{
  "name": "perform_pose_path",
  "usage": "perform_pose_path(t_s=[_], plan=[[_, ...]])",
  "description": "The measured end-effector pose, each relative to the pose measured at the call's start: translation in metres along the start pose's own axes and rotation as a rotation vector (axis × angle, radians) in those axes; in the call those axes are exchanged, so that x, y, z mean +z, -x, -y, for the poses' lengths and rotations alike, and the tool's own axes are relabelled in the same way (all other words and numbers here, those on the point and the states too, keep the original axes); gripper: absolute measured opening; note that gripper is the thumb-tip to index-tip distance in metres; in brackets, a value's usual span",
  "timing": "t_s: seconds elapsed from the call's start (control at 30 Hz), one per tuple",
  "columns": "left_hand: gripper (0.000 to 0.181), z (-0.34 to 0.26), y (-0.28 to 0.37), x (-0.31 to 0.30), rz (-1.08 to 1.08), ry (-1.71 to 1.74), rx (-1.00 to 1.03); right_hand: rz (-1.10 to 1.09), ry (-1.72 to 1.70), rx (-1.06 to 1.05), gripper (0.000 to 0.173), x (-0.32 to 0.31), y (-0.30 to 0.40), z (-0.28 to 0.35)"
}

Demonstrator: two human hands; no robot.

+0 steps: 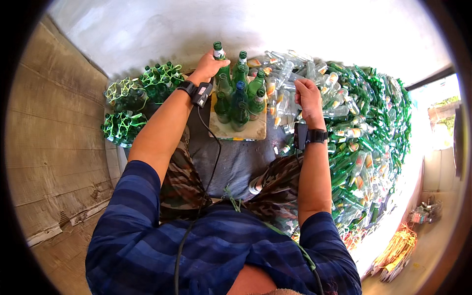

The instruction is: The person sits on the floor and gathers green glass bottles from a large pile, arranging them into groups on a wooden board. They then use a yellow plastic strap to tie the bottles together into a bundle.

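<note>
My left hand (213, 67) is closed around the body of a green glass bottle (218, 55) with a white neck label. This bottle is upright at the back left of a cluster of bottles. Several green glass bottles (257, 105) and a bluish bottle (239, 96) stand close together on a low, flat board or box (238, 132). To the right, my right hand (309, 96) hovers over the loose bottles with its fingers curled in, and nothing shows in it. The inside of that hand is partly hidden.
A large heap of loose green bottles (368, 143) and clear bottles (284, 103) rises on the right. Bundles of green bottles tied with light green cord (162, 79) stand at left, beside a brown panelled wall (62, 129). Orange strapping (400, 243) lies at lower right.
</note>
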State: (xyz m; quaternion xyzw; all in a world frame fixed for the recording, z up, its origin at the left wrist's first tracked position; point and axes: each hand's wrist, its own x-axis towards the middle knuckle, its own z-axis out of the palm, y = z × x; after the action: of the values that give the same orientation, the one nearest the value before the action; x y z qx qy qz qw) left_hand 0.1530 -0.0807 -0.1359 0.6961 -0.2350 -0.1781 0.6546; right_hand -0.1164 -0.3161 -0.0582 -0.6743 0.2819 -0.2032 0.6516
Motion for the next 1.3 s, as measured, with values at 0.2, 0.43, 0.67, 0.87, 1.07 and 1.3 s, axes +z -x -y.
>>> perform_pose_path(t_s=[0.2, 0.43, 0.67, 0.87, 1.07, 1.3], plan=[[0.032, 0.025, -0.012, 0.009, 0.051, -0.103, -0.042, 0.016, 0.026, 0.000, 0.016, -0.007, 0.007, 0.002], [0.041, 0.040, -0.022, -0.002, 0.140, -0.156, -0.091, 0.015, 0.073, -0.016, 0.019, -0.013, 0.008, 0.005], [0.039, 0.015, -0.012, 0.001, 0.273, -0.361, -0.126, -0.006, 0.113, -0.042, 0.019, -0.017, 0.006, 0.001], [0.045, 0.019, -0.014, -0.009, 0.296, -0.144, -0.212, -0.008, 0.088, -0.045, 0.018, -0.014, 0.002, -0.002], [0.037, 0.021, -0.011, -0.021, 0.306, -0.172, -0.058, 0.008, 0.082, -0.028, 0.019, -0.013, 0.000, -0.003], [0.030, -0.001, -0.004, -0.040, 0.032, -0.660, 0.108, 0.020, 0.110, -0.024, 0.017, -0.008, 0.000, -0.001]])
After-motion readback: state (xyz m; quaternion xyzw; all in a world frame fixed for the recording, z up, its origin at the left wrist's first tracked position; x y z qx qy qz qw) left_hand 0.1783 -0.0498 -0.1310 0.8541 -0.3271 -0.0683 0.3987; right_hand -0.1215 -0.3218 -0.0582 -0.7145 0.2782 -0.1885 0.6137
